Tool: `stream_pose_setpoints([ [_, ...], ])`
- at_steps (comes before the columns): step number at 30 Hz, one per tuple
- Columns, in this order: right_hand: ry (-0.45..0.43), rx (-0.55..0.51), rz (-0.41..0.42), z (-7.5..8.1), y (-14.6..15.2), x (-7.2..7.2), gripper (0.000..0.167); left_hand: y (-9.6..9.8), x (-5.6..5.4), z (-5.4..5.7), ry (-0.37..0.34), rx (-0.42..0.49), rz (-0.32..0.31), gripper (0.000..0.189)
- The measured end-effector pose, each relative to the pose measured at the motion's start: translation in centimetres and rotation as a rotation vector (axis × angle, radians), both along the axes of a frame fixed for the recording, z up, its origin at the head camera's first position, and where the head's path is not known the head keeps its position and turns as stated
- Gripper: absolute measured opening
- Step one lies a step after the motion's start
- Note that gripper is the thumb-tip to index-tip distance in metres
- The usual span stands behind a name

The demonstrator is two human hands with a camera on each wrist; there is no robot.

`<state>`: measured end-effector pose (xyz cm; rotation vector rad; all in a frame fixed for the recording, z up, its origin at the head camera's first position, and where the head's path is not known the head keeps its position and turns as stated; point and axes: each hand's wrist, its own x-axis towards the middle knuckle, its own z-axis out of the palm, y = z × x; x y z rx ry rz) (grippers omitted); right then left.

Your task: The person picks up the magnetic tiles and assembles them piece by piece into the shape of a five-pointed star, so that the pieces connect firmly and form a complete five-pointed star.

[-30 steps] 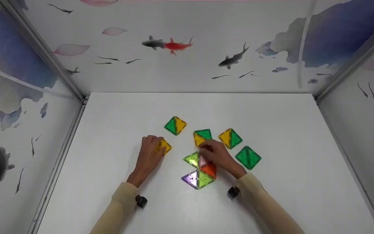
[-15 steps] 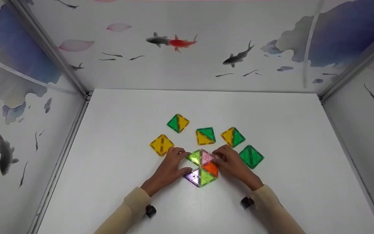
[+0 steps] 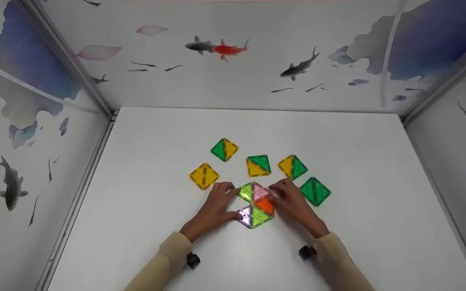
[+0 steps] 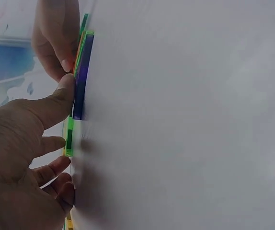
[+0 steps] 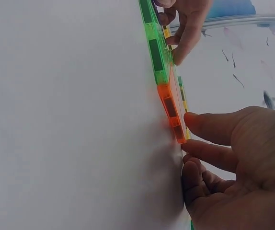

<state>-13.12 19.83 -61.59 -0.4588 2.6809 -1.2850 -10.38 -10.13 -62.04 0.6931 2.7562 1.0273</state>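
Five triangular magnetic tiles form a fan on the table, with a gap facing left: a light green tile (image 3: 246,192), a pink tile (image 3: 261,192), an orange tile (image 3: 265,207), a second light green tile (image 3: 261,218) and a purple tile (image 3: 246,216). My left hand (image 3: 214,208) spreads along the left side, its thumb on the purple tile and its index fingertip at the upper light green one. Opposite, my right hand (image 3: 295,204) touches the right side; in the right wrist view its thumb (image 5: 209,125) is at the orange tile (image 5: 171,110), index fingertip by its end.
Behind the fan lie tile pairs forming squares: a yellow square (image 3: 204,176), a green-yellow one (image 3: 224,150), another green-yellow one (image 3: 259,165), a third (image 3: 293,167) and a green one (image 3: 315,191) beside my right hand. Printed walls enclose the white table (image 3: 156,141).
My left hand has left the yellow square and moved right to the fan's left side. My right hand has shifted from over the pink tile to the fan's right edge.
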Motion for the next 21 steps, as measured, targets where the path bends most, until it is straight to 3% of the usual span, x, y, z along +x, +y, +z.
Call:
stream_pose_setpoints([
  [10,-0.051,-0.060,-0.008,-0.40,0.12,-0.23,0.025,0.12,-0.24,-0.14,0.021,-0.050,-0.021,0.083],
  [21,-0.097,-0.085,-0.038,0.43,-0.35,-0.59,0.010,0.26,-0.27,-0.38,0.066,-0.052,-0.026,0.079],
])
